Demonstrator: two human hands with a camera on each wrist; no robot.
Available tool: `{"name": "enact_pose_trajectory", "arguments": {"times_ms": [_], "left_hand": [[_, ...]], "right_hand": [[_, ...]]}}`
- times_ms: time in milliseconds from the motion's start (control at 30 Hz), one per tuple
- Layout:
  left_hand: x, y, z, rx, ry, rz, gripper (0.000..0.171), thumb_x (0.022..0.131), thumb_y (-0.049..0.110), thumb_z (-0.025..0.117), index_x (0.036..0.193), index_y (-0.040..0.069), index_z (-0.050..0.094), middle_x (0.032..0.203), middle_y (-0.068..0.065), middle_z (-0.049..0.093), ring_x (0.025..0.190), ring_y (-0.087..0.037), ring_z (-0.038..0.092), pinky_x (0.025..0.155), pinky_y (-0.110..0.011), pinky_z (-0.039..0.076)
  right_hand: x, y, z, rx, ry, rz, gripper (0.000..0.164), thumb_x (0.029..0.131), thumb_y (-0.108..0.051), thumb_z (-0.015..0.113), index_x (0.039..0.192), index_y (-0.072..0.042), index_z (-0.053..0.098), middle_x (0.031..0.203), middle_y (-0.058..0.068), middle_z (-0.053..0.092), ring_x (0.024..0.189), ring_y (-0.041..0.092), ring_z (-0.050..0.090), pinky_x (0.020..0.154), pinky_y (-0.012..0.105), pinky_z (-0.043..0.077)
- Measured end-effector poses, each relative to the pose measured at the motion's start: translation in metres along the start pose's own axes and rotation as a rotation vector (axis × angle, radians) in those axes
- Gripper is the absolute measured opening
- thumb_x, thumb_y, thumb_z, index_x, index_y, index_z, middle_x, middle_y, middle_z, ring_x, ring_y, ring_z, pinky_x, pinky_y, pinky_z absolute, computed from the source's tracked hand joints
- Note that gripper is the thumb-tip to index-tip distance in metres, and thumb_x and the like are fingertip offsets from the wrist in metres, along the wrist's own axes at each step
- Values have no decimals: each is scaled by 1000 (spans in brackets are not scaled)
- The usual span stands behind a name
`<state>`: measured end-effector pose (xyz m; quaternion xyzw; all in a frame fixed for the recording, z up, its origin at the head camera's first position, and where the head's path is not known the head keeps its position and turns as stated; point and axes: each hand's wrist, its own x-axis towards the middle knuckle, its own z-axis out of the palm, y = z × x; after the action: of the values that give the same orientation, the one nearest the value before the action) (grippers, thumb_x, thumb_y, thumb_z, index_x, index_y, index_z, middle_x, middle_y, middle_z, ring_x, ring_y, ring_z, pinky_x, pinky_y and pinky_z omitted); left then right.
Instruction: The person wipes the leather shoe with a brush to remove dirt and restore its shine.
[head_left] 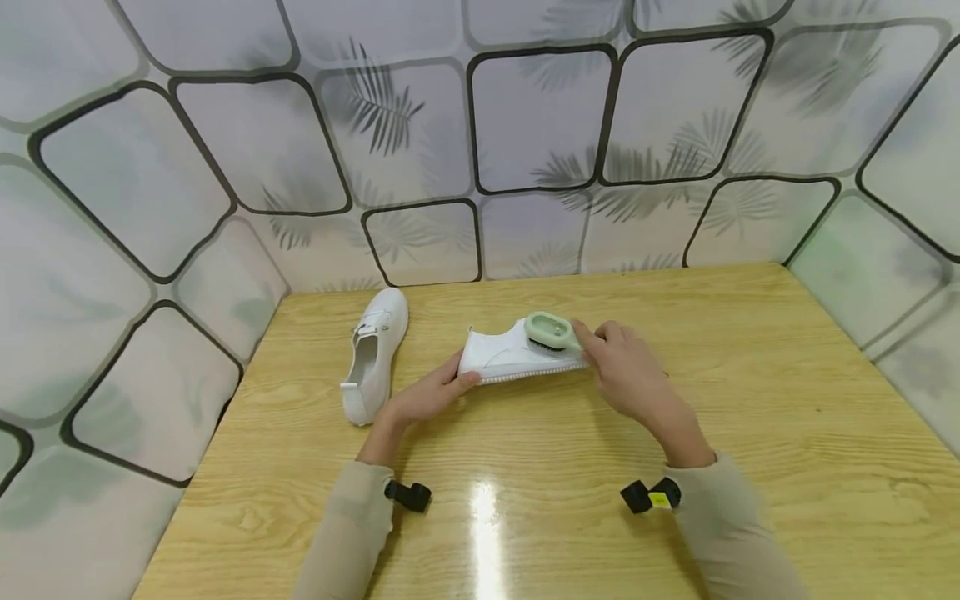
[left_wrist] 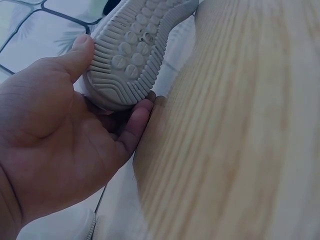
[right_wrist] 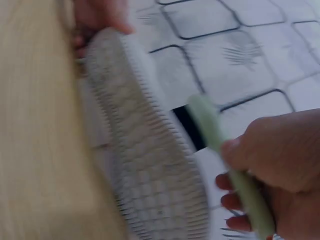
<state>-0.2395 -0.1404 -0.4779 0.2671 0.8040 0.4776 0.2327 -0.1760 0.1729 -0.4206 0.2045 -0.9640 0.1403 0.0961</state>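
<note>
My left hand [head_left: 431, 393] grips a white shoe [head_left: 495, 354] by its heel, with the thumb on the near side. The shoe is tilted, its studded grey sole [left_wrist: 132, 55] facing the left wrist camera. In my right hand [head_left: 626, 375] is a pale green scrub brush [head_left: 550, 330], held by its handle. Its dark bristles [right_wrist: 189, 126] point at the shoe's upper, and in the head view they overlap it toward the toe. The right wrist view shows the thumb pressed along the handle. My right hand covers the toe end in the head view.
A second white shoe [head_left: 377, 354] rests on the wooden table [head_left: 525, 467] to the left, close beside my left forearm. Patterned cloth walls [head_left: 420, 142] rise behind the table and on both sides. A black wrist camera sits on each sleeve.
</note>
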Motion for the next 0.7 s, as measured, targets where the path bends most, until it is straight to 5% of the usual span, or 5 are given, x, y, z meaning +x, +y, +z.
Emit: {"name": "enact_pose_trajectory", "arguments": {"times_ms": [133,267,400,533,700], "left_hand": [[-3,-2,2,-14,6,-15,70,107,38,41,160,11,3,165,-10,13,150,-21,12,120,-44,14],[-3,-3,2,-14,3,-15,71,107,41,41,160,12,3,165,-8,11,150,-20,10,121,-43,14],[-1,-2,1,-13,7,-20,72,106,42,41,160,13,2,165,-7,10,150,-19,10,120,-43,15],[-2,-2,0,-1,13,-13,70,107,38,40,160,12,3,165,-9,12,150,-21,12,120,-45,16],[-1,0,-1,10,-3,-4,69,107,38,40,160,12,3,165,-9,12,150,-21,12,120,-44,16]], "right_hand": [[3,0,7,22,-16,-66,49,102,-6,52,150,-5,43,106,18,54,92,32,51,75,45,44],[-6,7,-8,78,-95,-13,49,101,-2,50,150,-5,43,106,17,55,93,31,52,79,47,45],[-3,13,-6,5,-40,37,49,101,-2,50,149,-5,43,114,23,55,100,39,53,80,53,46],[4,9,2,-81,9,-6,50,100,-1,51,149,-6,43,117,23,55,105,43,52,79,54,47],[-6,11,-16,-49,-76,-18,48,101,1,50,148,-7,46,114,21,55,106,42,51,85,57,44]]}}
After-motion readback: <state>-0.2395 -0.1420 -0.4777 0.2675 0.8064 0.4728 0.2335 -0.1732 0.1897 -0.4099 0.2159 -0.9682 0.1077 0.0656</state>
